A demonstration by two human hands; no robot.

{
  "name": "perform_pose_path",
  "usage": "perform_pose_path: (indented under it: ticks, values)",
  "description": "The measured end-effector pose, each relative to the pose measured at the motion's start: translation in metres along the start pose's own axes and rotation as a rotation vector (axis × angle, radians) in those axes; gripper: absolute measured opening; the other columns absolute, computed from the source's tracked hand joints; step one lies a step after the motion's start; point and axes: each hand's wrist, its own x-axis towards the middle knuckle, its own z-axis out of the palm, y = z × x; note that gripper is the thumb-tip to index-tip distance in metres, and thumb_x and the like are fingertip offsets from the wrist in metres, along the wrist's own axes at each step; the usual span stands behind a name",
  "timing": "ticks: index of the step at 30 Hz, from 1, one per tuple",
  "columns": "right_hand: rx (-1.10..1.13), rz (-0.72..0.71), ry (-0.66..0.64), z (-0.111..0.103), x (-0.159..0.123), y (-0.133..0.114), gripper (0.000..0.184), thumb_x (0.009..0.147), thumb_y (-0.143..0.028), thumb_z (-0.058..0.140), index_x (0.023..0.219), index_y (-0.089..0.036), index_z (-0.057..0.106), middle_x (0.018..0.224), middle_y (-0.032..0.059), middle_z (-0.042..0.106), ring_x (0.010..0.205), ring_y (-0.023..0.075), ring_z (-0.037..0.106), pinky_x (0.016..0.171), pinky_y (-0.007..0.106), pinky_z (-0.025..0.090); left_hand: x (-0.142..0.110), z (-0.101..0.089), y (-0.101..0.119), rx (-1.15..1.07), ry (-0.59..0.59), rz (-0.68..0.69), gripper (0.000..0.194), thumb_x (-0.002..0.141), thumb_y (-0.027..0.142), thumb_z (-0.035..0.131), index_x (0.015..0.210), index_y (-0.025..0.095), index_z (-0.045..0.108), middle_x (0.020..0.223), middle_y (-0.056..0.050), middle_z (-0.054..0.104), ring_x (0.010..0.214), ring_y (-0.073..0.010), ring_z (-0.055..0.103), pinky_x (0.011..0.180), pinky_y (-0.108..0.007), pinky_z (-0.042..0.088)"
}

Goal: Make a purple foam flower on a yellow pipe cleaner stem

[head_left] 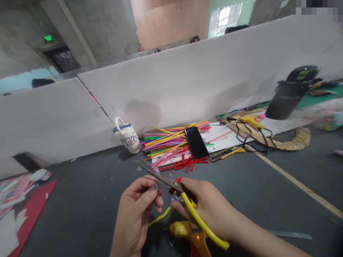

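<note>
My right hand (206, 205) is closed round a pair of scissors (158, 175) whose blades point up and left. A yellow pipe cleaner (200, 225) also runs through that hand and out past my wrist. My left hand (139, 210) pinches a small purple piece (154, 185) right under the scissor blades, thumb against forefinger. Just below both hands a yellow glue gun (191, 233) lies on the grey table, with a small orange light on.
A heap of coloured pipe cleaners (168, 142) with a black phone (196, 142) on top lies ahead. Left of it is a white mug (128, 137). Further right are a yellow craft knife (230, 152), another glue gun (253, 122) with cable, and a black bin (293, 92). Paper scraps (18, 203) lie at left.
</note>
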Motion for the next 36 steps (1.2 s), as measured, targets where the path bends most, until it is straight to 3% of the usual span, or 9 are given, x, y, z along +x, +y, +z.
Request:
perform_pose_path:
  ticks: [2, 4, 8, 15, 18, 23, 25, 29, 36]
  values:
    - [0.174, -0.022, 0.036, -0.002, 0.001, 0.001, 0.003, 0.074, -0.021, 0.055, 0.073, -0.019, 0.053, 0.064, -0.0033, 0.054, 0.057, 0.0118, 0.046, 0.053, 0.021, 0.036, 0.000, 0.000, -0.003, 0.004, -0.080, -0.099, 0.006, 0.065, 0.014, 0.075, 0.064, 0.015, 0.069, 0.059, 0.001, 0.064, 0.044, -0.0054, 0.054, 0.040, -0.012, 0.041]
    - [0.303, -0.032, 0.061, -0.006, 0.003, 0.001, 0.005, 0.072, -0.016, 0.052, 0.075, -0.018, 0.055, 0.064, -0.0040, 0.054, 0.058, 0.0111, 0.047, 0.054, 0.020, 0.038, 0.000, 0.001, -0.008, 0.024, -0.176, -0.184, 0.006, 0.068, 0.015, 0.074, 0.065, 0.014, 0.068, 0.060, 0.001, 0.063, 0.044, -0.0045, 0.053, 0.041, -0.012, 0.040]
    - [0.523, 0.024, -0.047, -0.012, 0.005, 0.002, 0.008, 0.075, -0.016, 0.050, 0.078, -0.017, 0.057, 0.063, -0.0046, 0.055, 0.050, 0.0086, 0.045, 0.047, 0.019, 0.038, 0.001, 0.001, -0.019, 0.103, -0.270, -0.295, 0.009, 0.070, 0.017, 0.072, 0.065, 0.013, 0.066, 0.056, 0.000, 0.062, 0.043, -0.0048, 0.051, 0.041, -0.013, 0.039]
    - [0.443, -0.010, -0.073, -0.012, 0.006, 0.007, 0.005, 0.078, -0.020, 0.053, 0.074, -0.018, 0.053, 0.062, -0.0051, 0.051, 0.054, 0.0091, 0.047, 0.048, 0.018, 0.038, 0.006, 0.000, -0.025, 0.196, -0.308, -0.376, 0.012, 0.067, 0.022, 0.073, 0.067, 0.013, 0.066, 0.047, 0.001, 0.059, 0.041, -0.0062, 0.048, 0.042, -0.015, 0.036]
    - [0.363, -0.022, -0.033, -0.011, 0.007, 0.008, 0.007, 0.079, -0.021, 0.052, 0.072, -0.018, 0.052, 0.063, -0.0039, 0.051, 0.056, 0.0105, 0.048, 0.051, 0.019, 0.039, 0.008, -0.001, -0.023, 0.316, -0.280, -0.278, 0.008, 0.067, 0.022, 0.071, 0.070, 0.015, 0.066, 0.053, 0.002, 0.059, 0.047, -0.0087, 0.051, 0.047, -0.018, 0.040]
    - [0.216, -0.035, 0.060, -0.006, 0.008, 0.008, 0.008, 0.078, -0.015, 0.049, 0.070, -0.018, 0.050, 0.065, -0.0017, 0.052, 0.060, 0.0127, 0.049, 0.057, 0.022, 0.039, 0.005, 0.002, -0.023, 0.740, -0.177, 0.144, 0.005, 0.070, 0.017, 0.065, 0.065, 0.019, 0.064, 0.067, 0.002, 0.059, 0.060, -0.0119, 0.053, 0.055, -0.020, 0.041]
    - [0.177, -0.033, 0.078, -0.005, 0.007, 0.008, 0.007, 0.078, -0.015, 0.048, 0.072, -0.018, 0.050, 0.066, -0.0007, 0.053, 0.059, 0.0131, 0.050, 0.057, 0.022, 0.038, 0.003, 0.004, -0.023, 0.844, -0.177, 0.229, 0.010, 0.074, 0.018, 0.060, 0.064, 0.019, 0.062, 0.066, 0.002, 0.058, 0.061, -0.0132, 0.053, 0.056, -0.021, 0.041]
    - [0.126, -0.022, 0.084, -0.005, 0.007, 0.008, 0.008, 0.079, -0.016, 0.048, 0.071, -0.018, 0.049, 0.064, 0.0001, 0.054, 0.058, 0.0139, 0.051, 0.055, 0.022, 0.037, 0.004, 0.005, -0.022, 0.903, -0.201, 0.199, 0.010, 0.073, 0.017, 0.057, 0.065, 0.019, 0.061, 0.065, 0.002, 0.057, 0.059, -0.0136, 0.053, 0.055, -0.022, 0.041]
    - [0.091, -0.012, 0.060, -0.003, 0.006, 0.009, 0.005, 0.078, -0.019, 0.050, 0.076, -0.018, 0.054, 0.073, 0.0047, 0.062, 0.062, 0.0167, 0.055, 0.058, 0.025, 0.039, 0.006, 0.006, -0.024, 0.790, -0.171, 0.084, 0.007, 0.068, 0.018, 0.059, 0.061, 0.017, 0.061, 0.062, 0.000, 0.058, 0.055, -0.0139, 0.052, 0.050, -0.023, 0.041]
